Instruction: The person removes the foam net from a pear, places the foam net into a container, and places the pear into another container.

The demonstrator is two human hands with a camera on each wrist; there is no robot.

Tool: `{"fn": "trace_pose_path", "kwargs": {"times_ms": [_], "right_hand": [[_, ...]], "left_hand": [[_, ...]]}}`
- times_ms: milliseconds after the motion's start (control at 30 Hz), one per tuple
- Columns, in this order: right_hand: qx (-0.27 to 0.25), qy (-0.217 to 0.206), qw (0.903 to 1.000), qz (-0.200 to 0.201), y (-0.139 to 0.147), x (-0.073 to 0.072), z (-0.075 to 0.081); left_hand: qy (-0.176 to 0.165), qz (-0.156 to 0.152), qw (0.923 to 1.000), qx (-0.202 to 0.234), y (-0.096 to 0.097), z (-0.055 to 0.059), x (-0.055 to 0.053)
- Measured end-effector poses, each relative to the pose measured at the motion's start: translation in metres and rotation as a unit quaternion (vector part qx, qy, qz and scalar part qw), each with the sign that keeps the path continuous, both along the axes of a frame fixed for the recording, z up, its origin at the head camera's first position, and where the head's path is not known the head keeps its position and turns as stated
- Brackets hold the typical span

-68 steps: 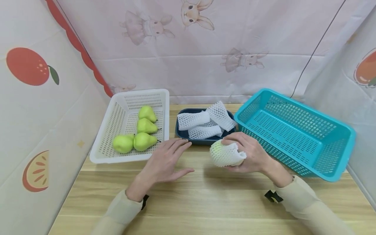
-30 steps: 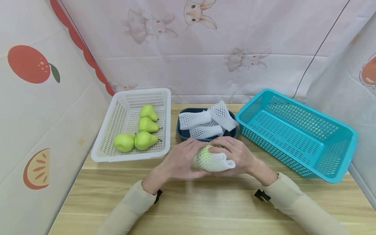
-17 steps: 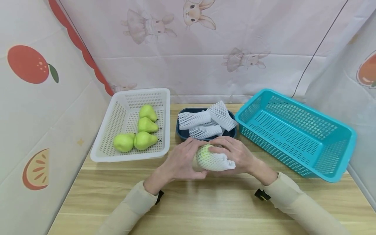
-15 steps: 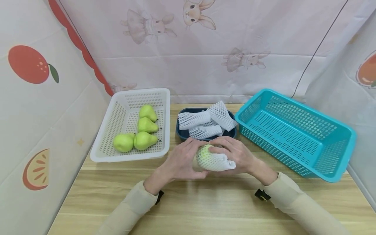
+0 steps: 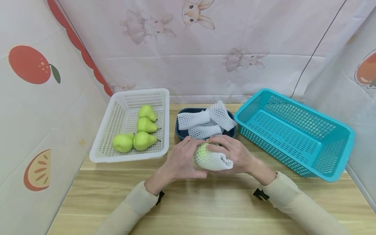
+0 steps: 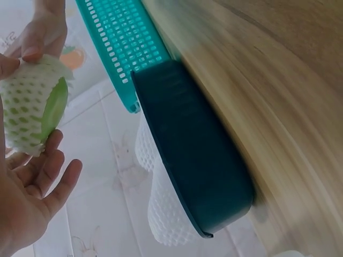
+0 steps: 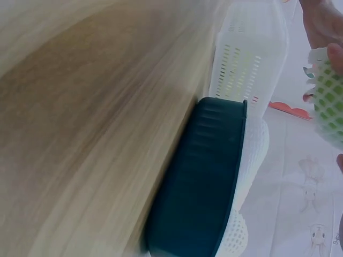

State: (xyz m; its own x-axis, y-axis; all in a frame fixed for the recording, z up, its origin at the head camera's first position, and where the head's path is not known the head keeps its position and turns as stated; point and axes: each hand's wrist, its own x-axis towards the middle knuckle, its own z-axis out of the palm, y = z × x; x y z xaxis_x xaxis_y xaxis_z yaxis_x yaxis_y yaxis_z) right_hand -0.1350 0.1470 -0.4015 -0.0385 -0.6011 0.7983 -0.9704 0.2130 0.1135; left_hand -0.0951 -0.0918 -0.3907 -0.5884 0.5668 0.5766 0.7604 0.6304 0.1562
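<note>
A green pear in a white foam net is held between both hands, in front of the small dark tray. My left hand grips its rounded end, with the thumb below and the fingertips at the net's edge. My right hand holds it from the other side, fingers over the top. The net's ragged open end points right. In the left wrist view a strip of bare pear shows beyond the net's edge. The right wrist view catches only part of the netted pear at its right edge.
Several bare pears lie in a white basket at the left. Behind the hands, a dark blue tray carries several foam nets. A turquoise basket stands at the right. Printed cloth surrounds the wooden table.
My right hand has brought the netted pear left. My left hand, earlier open and apart from it, has moved right and now grips it. Over the last half second both hands barely shift.
</note>
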Motion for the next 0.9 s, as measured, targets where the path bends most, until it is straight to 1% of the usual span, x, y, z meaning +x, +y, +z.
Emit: {"fn": "trace_pose_path", "kwargs": {"times_ms": [100, 233, 300, 400, 467, 600, 700, 900], "right_hand": [[0.002, -0.021, 0.9998, -0.003, 0.0, 0.001, 0.002], [0.012, -0.057, 0.998, -0.025, 0.005, 0.005, 0.006], [0.021, -0.085, 0.9954, -0.039, 0.009, 0.008, 0.008], [0.033, -0.134, 0.9891, -0.052, 0.014, 0.013, 0.012], [0.045, -0.165, 0.9832, -0.063, 0.017, 0.018, 0.014], [0.063, -0.208, 0.9719, -0.09, 0.019, 0.026, 0.022], [0.068, -0.238, 0.9627, -0.11, 0.018, 0.032, 0.029], [0.07, -0.298, 0.9386, -0.159, 0.011, 0.04, 0.042]], "left_hand": [[0.011, 0.01, 0.9999, 0.005, -0.003, -0.001, -0.001], [0.022, 0.018, 0.9996, 0.007, -0.007, 0.0, -0.002], [0.03, 0.022, 0.9993, 0.005, -0.009, 0.0, -0.003], [0.046, 0.032, 0.9984, -0.002, -0.012, -0.001, -0.003], [0.063, 0.041, 0.9971, -0.012, -0.013, -0.001, -0.004], [0.104, 0.059, 0.992, -0.038, -0.014, -0.001, -0.004], [0.134, 0.072, 0.9866, -0.06, -0.014, -0.001, -0.005], [0.172, 0.093, 0.9745, -0.11, -0.015, -0.002, -0.005]]}}
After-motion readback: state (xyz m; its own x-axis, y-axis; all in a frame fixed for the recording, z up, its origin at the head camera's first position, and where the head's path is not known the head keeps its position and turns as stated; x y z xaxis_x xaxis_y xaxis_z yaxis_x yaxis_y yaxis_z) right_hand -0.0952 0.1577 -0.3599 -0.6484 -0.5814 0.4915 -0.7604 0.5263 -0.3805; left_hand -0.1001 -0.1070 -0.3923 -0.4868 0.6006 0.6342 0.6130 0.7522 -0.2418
